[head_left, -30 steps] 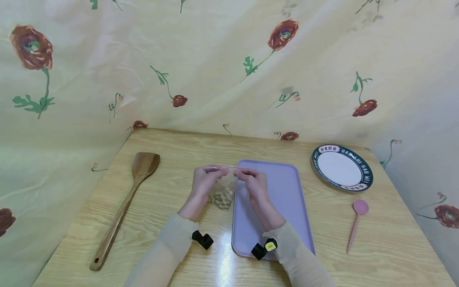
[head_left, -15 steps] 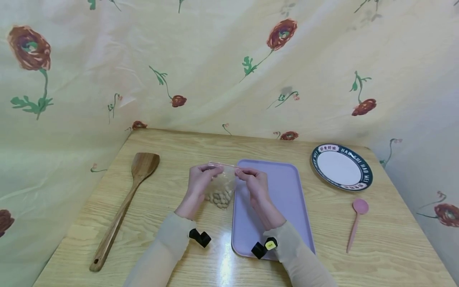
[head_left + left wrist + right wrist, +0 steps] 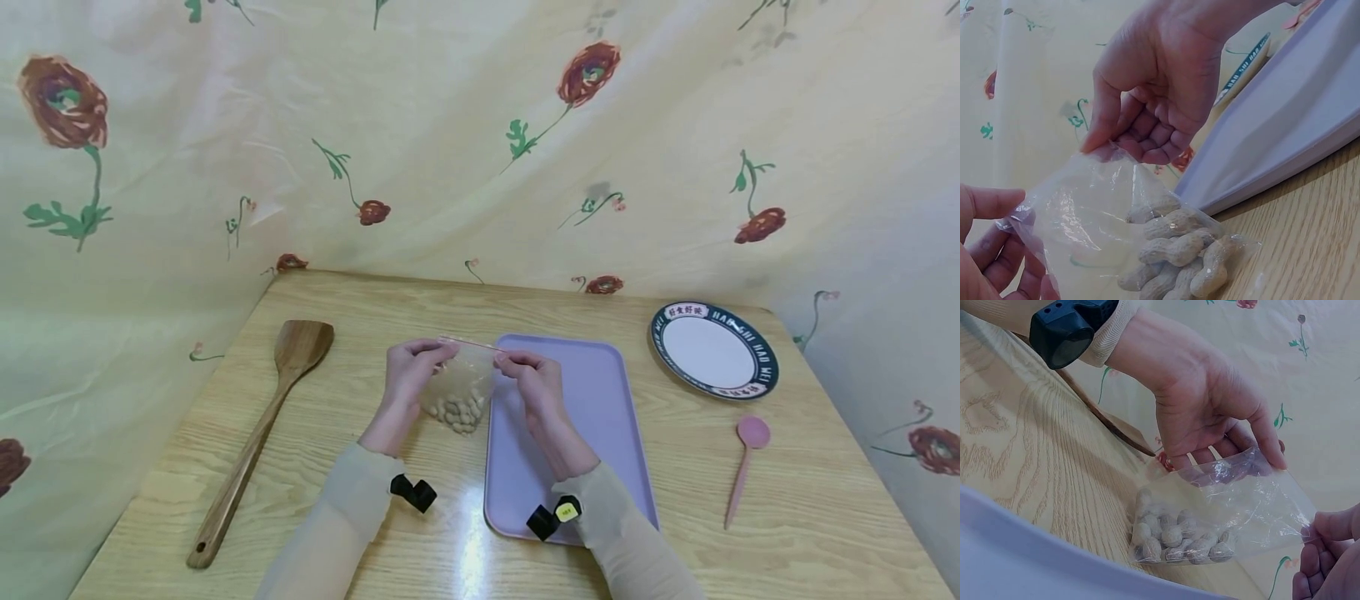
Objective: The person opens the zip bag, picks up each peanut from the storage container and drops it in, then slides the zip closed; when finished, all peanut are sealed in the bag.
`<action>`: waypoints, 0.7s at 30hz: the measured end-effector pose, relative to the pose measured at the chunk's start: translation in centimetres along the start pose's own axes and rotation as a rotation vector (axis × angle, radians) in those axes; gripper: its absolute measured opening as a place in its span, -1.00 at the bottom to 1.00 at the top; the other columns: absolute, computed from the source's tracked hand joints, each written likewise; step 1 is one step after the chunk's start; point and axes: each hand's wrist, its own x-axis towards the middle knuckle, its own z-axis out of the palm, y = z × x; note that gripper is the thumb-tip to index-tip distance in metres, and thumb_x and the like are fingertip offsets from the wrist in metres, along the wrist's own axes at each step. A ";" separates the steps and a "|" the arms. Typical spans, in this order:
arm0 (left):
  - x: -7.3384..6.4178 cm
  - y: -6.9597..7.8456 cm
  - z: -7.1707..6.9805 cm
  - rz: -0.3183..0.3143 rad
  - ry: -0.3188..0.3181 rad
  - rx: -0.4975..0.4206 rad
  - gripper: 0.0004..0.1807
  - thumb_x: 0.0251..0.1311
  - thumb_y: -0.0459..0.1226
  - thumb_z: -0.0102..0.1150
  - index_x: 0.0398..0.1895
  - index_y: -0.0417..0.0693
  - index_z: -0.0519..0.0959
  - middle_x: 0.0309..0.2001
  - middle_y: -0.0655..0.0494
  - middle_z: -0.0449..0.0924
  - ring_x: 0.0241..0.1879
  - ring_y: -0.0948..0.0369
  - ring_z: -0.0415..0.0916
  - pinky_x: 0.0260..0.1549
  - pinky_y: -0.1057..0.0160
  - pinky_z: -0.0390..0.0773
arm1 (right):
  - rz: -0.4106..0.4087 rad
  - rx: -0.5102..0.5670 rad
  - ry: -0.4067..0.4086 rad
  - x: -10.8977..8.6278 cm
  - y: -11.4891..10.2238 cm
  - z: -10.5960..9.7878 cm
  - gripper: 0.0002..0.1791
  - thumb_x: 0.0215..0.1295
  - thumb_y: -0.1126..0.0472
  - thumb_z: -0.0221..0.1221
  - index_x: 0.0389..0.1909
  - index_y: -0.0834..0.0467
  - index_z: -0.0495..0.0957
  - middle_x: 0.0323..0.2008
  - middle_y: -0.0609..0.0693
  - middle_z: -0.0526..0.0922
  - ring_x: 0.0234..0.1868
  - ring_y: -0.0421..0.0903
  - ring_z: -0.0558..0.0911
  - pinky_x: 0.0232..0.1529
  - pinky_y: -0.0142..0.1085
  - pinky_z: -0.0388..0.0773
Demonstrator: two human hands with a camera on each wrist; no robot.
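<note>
A clear zip bag [image 3: 467,373] with a red line along its top edge hangs between both hands. Several unshelled peanuts [image 3: 1179,250] lie in its bottom, seen through the plastic. My left hand [image 3: 408,371] pinches the bag's upper left corner between thumb and fingers. The opposite upper corner is pinched by my right hand [image 3: 534,385], which is over the lilac tray [image 3: 592,417]. In the right wrist view the peanuts [image 3: 1179,537] gather at the end away from the fingers. Whether the bag's mouth is parted cannot be told.
Left of the hands lies a wooden spatula [image 3: 258,437]. A white plate with a dark green patterned rim [image 3: 660,333] stands at the back right, and a pink spoon [image 3: 753,433] lies in front of it. A flowered cloth [image 3: 450,150] hangs behind the wooden table [image 3: 360,300].
My left hand has moved left, away from the right hand, and more of the bag's top edge shows stretched between them. The right hand has stayed almost in place.
</note>
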 end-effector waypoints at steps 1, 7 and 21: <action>0.0 0.0 0.0 0.006 0.002 -0.002 -0.82 0.02 -0.33 0.48 -0.32 -0.24 0.73 -0.43 0.11 0.68 -0.46 0.21 0.55 -0.35 0.25 0.54 | 0.000 -0.002 0.000 0.0 0.0 0.0 -0.79 0.16 0.31 0.40 -0.28 0.39 0.72 -0.43 -0.07 0.74 -0.29 -0.18 0.61 -0.07 -0.28 0.42; 0.1 0.1 -0.3 0.012 0.006 -0.003 -0.83 0.06 -0.33 0.45 -0.30 -0.24 0.73 -0.45 0.13 0.68 -0.47 0.23 0.56 -0.32 0.24 0.52 | -0.006 -0.004 -0.001 0.0 0.1 -0.1 -0.81 0.16 0.30 0.41 -0.30 0.37 0.73 -0.40 -0.05 0.75 -0.29 -0.20 0.61 -0.08 -0.28 0.41; 0.3 0.2 -0.6 0.013 0.003 -0.005 -0.87 0.12 -0.33 0.40 -0.33 -0.25 0.74 -0.49 0.15 0.69 -0.49 0.22 0.54 -0.29 0.20 0.51 | 0.008 -0.017 0.001 0.0 0.1 -0.2 -0.82 0.20 0.31 0.37 -0.28 0.38 0.72 -0.50 -0.12 0.71 -0.34 -0.19 0.59 -0.06 -0.26 0.38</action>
